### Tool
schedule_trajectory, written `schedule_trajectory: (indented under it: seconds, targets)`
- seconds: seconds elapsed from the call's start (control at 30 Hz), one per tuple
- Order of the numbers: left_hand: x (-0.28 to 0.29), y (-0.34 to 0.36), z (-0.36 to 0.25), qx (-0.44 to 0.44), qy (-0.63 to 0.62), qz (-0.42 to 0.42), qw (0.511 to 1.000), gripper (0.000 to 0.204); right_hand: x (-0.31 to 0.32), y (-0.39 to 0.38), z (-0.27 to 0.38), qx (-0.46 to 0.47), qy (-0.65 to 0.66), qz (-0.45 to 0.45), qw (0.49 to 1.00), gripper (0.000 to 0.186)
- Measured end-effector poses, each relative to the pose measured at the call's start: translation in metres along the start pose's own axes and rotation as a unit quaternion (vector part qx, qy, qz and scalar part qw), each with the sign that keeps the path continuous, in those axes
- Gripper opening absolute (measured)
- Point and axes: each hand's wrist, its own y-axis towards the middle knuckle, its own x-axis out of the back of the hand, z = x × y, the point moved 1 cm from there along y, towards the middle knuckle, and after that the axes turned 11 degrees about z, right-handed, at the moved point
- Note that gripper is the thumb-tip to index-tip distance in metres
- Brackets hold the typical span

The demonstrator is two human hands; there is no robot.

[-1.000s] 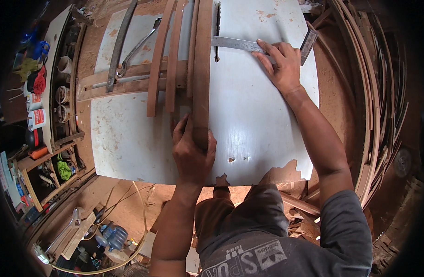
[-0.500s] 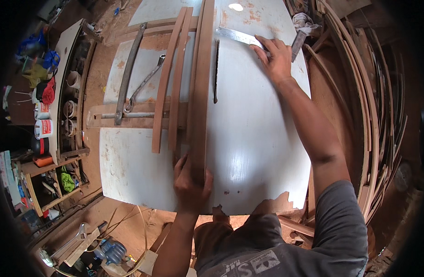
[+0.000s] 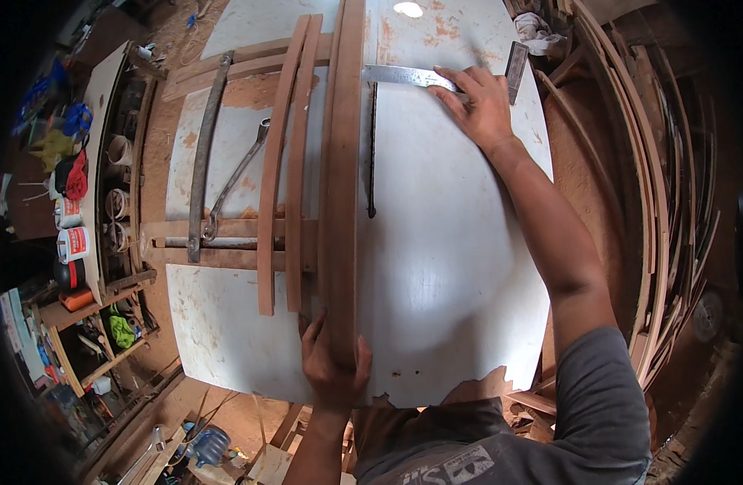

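My left hand [image 3: 333, 373] is wrapped round the near end of a long brown wooden board [image 3: 339, 202], which runs away from me across a white table [image 3: 452, 242]. Fingers and thumb press its two sides. In my right hand [image 3: 481, 105] is a try square [image 3: 404, 76], held by its metal blade. The blade points left, its tip at or very near the board's right edge; the dark stock [image 3: 516, 73] stands beyond my fingers. Between board and right hand, a narrow dark slot [image 3: 373, 153] lies in the tabletop. Whether a saw blade fills it, I cannot tell.
Left of the board lie two thin wooden strips [image 3: 279, 178], a ring spanner [image 3: 238, 179] and a flat metal bar [image 3: 209, 153], over a slotted wooden crosspiece [image 3: 250, 257]. Shelves with pots [image 3: 119, 149] stand at far left. Long timber offcuts [image 3: 642, 162] lean along the right.
The square has turned so its blade lies nearly level, with its tip nearer the board's edge. The whole scene has shifted slightly downward in view. My left hand still grips the board.
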Motion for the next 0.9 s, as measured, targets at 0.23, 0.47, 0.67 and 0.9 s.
schedule_trajectory:
  seconds: [0.23, 0.47, 0.67, 0.9]
  targets:
    - [-0.0005, 0.0008, -0.0006, -0.001, -0.018, 0.001, 1.000, 0.053, 0.0011, -0.0003, 0.0001, -0.002, -0.010, 0.014, 1.000, 0.031]
    - [0.0020, -0.0011, 0.0002, -0.001, -0.019, 0.019, 1.000, 0.053, 0.0006, 0.0006, -0.0005, -0.002, -0.003, 0.015, 1.000, 0.031]
    - [0.0036, -0.0009, -0.0005, 0.000, -0.028, 0.024, 0.999, 0.053, 0.0008, 0.0004, 0.0001, -0.008, -0.001, 0.021, 1.000, 0.030]
    - [0.0077, 0.0007, 0.0027, -0.029, -0.023, 0.050, 0.998, 0.051, 0.0008, 0.0005, -0.0013, -0.004, -0.002, 0.019, 1.000, 0.032]
